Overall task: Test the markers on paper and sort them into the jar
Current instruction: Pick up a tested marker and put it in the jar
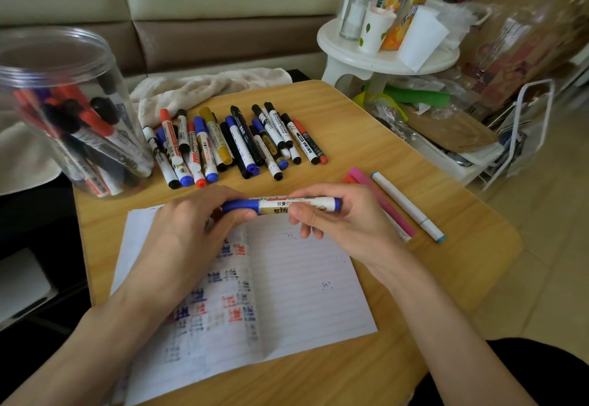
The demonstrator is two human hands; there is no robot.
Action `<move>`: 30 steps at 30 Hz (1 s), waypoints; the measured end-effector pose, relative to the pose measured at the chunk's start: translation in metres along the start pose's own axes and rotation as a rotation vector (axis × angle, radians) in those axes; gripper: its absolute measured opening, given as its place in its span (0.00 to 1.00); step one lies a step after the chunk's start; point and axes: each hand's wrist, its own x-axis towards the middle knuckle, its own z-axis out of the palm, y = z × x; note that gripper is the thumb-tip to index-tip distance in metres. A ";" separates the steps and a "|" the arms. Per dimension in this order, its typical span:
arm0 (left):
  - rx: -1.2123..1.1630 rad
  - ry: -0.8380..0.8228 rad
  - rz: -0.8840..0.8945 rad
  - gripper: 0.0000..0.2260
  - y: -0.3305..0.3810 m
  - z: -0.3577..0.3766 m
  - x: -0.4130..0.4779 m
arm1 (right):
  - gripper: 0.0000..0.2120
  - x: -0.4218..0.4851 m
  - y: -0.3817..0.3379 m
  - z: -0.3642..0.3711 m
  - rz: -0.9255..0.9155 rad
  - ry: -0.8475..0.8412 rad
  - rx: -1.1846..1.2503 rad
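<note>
Left hand: my left hand (191, 224) curls round the capped end of the blue marker (287, 206), thumb pressed along the underside of the blue cap.
Right hand: my right hand (338, 224) pinches the white barrel near its other end, thumb below and fingers over the top.
Blue marker: it lies level between both hands, held in the air just above the far edge of the paper (302, 278) – cap to my left, blue tail to my right.
Paper: a lined sheet lying flat on the desk (366, 125) in front of me, creased down the middle. The left half carries rows of red, blue and black test scribbles; the right half has only a few small blue dots.
Jar: the clear jar (63, 102) stands open-topped at the far left corner of the desk, with red, black and blue markers leaning inside it.
Loose markers: a row of markers (236, 141) lies just right of the jar, packed side by side and partly overlapping – red, blue, black and yellow caps among them.
To the right: a pink marker (382, 201) and a white marker with light blue ends (408, 206) lie side by side near my right hand, apart from the row.
Behind the desk: a pale towel (207, 86) is bunched against the far edge.
Far right: a white stool (382, 55) holds paper cups and bottles.
</note>
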 end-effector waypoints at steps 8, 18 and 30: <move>0.003 0.026 0.008 0.16 -0.002 -0.003 0.002 | 0.08 0.004 0.005 0.012 -0.062 0.022 0.076; 0.002 0.044 0.002 0.17 -0.001 -0.005 0.004 | 0.07 0.008 0.002 0.016 -0.071 0.046 0.087; -0.013 0.042 0.004 0.15 -0.001 -0.007 0.006 | 0.10 0.011 0.006 0.021 -0.082 0.053 0.067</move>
